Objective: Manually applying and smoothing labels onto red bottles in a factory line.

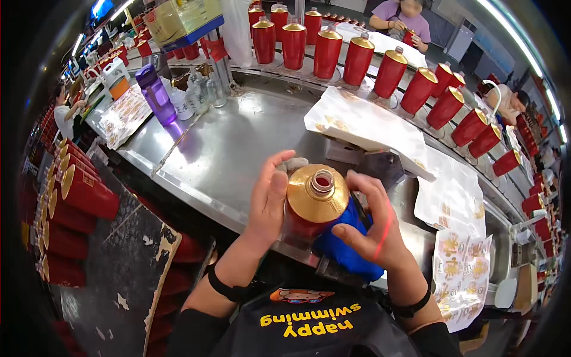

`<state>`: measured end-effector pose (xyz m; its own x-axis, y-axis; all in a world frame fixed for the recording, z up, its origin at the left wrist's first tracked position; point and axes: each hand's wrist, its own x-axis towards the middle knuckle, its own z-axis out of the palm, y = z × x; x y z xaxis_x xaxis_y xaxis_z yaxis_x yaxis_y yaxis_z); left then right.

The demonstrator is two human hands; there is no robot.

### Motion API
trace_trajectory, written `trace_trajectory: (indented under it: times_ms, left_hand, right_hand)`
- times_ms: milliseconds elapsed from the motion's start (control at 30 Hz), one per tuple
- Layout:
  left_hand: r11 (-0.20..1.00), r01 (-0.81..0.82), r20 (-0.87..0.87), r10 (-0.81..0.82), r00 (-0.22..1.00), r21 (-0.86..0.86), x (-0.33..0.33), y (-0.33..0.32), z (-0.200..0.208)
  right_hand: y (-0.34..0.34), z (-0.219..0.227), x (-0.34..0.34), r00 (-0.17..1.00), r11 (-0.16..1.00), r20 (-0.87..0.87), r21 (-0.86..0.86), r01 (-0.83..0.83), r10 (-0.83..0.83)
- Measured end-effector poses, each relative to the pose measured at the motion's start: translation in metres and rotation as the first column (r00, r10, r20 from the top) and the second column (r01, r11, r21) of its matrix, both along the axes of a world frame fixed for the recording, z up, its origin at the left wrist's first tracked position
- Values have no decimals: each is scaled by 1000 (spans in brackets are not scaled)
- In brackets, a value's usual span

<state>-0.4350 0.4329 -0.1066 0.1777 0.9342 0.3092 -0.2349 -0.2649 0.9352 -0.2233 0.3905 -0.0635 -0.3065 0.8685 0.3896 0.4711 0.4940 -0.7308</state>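
Observation:
A red bottle with a gold shoulder [318,193] and a clear, uncapped neck stands upright at the bench's near edge, between my hands. My left hand [267,202] is open beside its left side, fingers stretched out and thumb up. My right hand [376,229] curves along the right side, open, with thumb and fingers apart. Whether either hand touches the bottle is hard to tell. A bright blue cloth-like bundle [351,250] lies beneath my right hand, partly hidden by it. A thin red streak crosses the back of that hand. Something small and grey [292,164] shows behind the bottle.
Red bottles with gold tops [328,53] line the curved conveyor beyond the metal bench [214,143]. More lie stacked at left [89,193]. Printed white sheets [369,122] cover the bench's right side. A purple drinking bottle [156,95] stands back left. Co-workers sit beyond.

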Motion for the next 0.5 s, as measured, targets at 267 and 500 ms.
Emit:
trace_trajectory:
  times_ms: [267, 500]
  left_hand:
    - [997, 49, 79, -53, 995, 54, 14, -30, 21]
    - [996, 83, -50, -81, 995, 34, 8, -23, 16]
  right_hand:
    - [1, -10, -14, 999, 997, -7, 70, -45, 45]
    - [-6, -13, -20, 1000, 986, -10, 165, 17, -16]
